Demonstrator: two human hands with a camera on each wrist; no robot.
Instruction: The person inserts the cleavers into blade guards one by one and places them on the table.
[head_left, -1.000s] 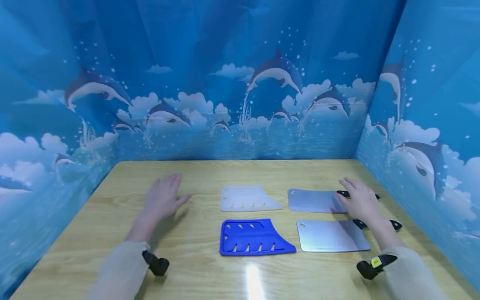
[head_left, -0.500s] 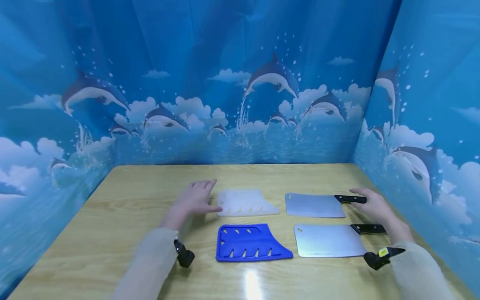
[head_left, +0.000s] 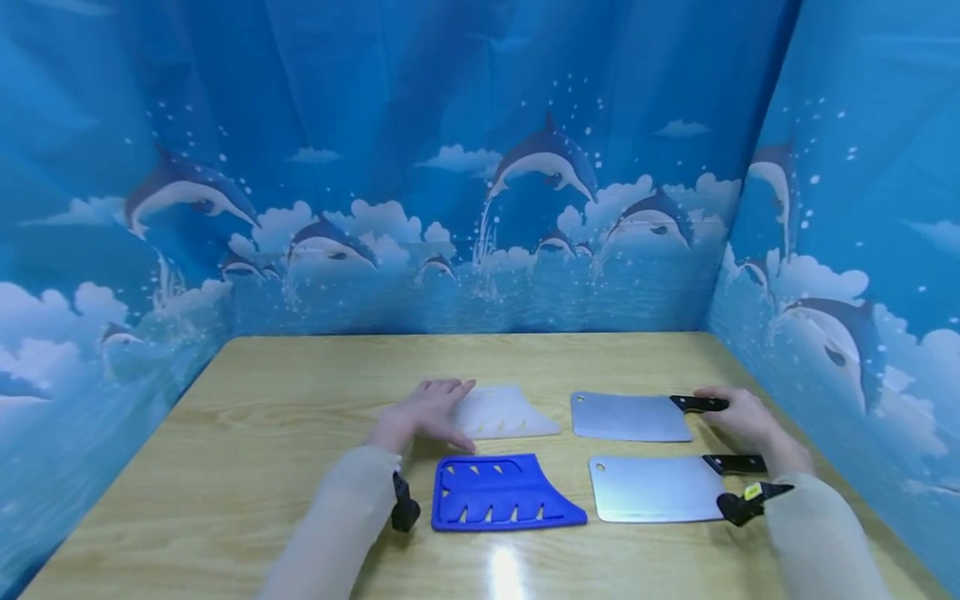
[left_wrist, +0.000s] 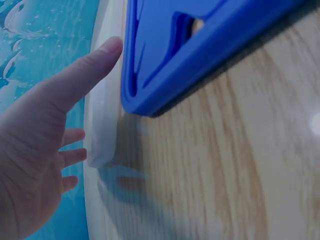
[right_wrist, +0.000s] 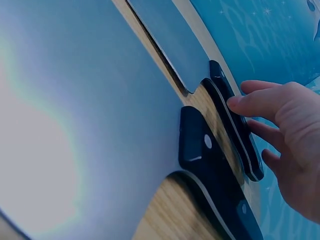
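Two cleavers lie flat on the table with their black handles to the right. My right hand (head_left: 746,417) is at the handle of the far cleaver (head_left: 630,417), its thumb over the handle (right_wrist: 232,125) and the other fingers loosely bent on the far side. The near cleaver (head_left: 656,490) lies below it. My left hand (head_left: 427,417) reaches around the left end of a white plastic blade cover (head_left: 506,414), thumb on the near side and fingers beyond it. A blue blade cover (head_left: 502,493) with cut-out slots lies just in front of the white one.
The wooden table (head_left: 300,383) bears both covers and both cleavers. A blue curtain (head_left: 420,167) printed with dolphins stands along its back edge and right side. Each wrist wears a black camera band.
My left hand has moved right, from bare table to the white cover's left end. My right hand has drawn back slightly and lowered to the far cleaver's handle. Covers and cleavers still lie flat.
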